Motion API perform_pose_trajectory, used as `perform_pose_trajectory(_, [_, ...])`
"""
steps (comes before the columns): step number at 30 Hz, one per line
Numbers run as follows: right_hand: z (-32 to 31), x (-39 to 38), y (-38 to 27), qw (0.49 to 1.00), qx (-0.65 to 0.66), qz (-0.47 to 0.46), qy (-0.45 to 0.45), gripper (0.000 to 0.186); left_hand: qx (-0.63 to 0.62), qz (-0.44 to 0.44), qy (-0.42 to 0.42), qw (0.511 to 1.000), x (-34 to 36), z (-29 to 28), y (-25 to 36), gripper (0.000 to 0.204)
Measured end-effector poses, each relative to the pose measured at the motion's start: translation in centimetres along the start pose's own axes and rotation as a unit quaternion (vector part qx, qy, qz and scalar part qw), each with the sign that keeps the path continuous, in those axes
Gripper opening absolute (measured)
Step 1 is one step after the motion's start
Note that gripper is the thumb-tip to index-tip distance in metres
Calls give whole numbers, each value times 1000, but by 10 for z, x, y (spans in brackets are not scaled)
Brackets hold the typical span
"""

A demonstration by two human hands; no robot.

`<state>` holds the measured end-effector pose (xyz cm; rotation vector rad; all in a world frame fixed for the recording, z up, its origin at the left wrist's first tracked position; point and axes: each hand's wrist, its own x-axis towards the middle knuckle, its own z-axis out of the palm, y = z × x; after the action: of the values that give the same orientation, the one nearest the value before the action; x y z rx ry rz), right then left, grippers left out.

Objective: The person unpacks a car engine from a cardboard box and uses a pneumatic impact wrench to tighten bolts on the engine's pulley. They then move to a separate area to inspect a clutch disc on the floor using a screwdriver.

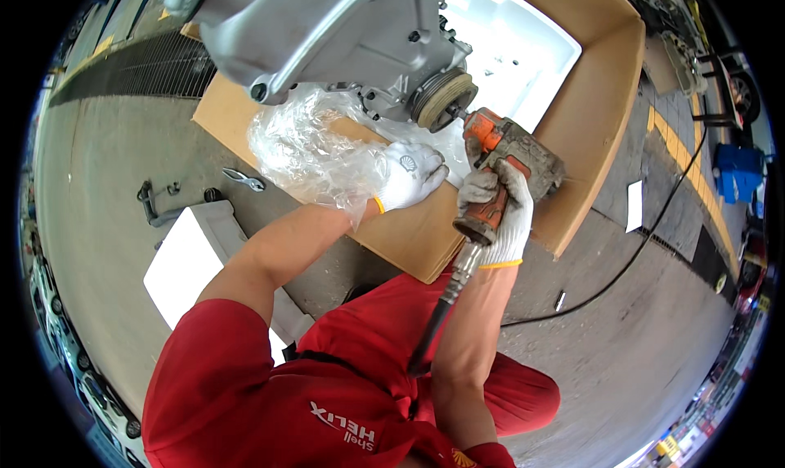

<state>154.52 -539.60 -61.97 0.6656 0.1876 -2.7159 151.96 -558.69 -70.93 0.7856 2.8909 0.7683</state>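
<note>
Right hand (500, 202), in a white glove, was clamped on the handle of an orange impact wrench (507, 161). The wrench's nose met the pulley (441, 98) on the grey metal engine part (327, 34), at that part's lower right corner. A black hose (441, 312) ran from the wrench's base down past the right forearm.

Left hand (409, 173), also in a white glove, lay flat with its grip apart, fingers spread, on clear plastic wrap (307, 153) just below the engine part. It clamped nothing. The two hands were near each other, not touching.

The engine part and the wrap sat over an open cardboard box (589, 83), the wrap spilling over the box's near left edge. White foam lining (523, 42) showed inside the box toward its far right corner. The box stood on the concrete floor (98, 190).

On the floor left of the box: pliers (244, 178) just beside the box's left edge, a dark bent tool (151, 206) farther left, and a white block (192, 259) near the left elbow. A black cable (646, 239) curved across the floor right of the box, with a white sheet (634, 204) beside it. The person wore a red shirt (245, 386).
</note>
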Motion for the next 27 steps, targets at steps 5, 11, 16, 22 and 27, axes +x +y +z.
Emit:
perform_pose_trajectory(5, [67, -44, 8, 949, -234, -188, 95, 19, 13, -29, -26, 999, -3, -4, 6, 26])
perform_pose_trajectory(11, [138, -148, -100, 653, -667, -350, 82, 32, 0, 8, 36, 999, -9, 3, 0, 29])
perform_pose_trajectory(16, [210, -264, -193, -157, -944, -289, -9, 53, 52, -8, -12, 999, -11, 0, 1, 30])
perform_pose_trajectory(22, [201, -309, -170, -116, -969, -194, 99, 73, 66, 15, -45, 997, -7, -2, 4, 27])
perform_pose_trajectory(27, [-19, -379, -215, -42, -947, -74, 308, 89, 72, 72, 41, 994, -17, 13, -11, 27])
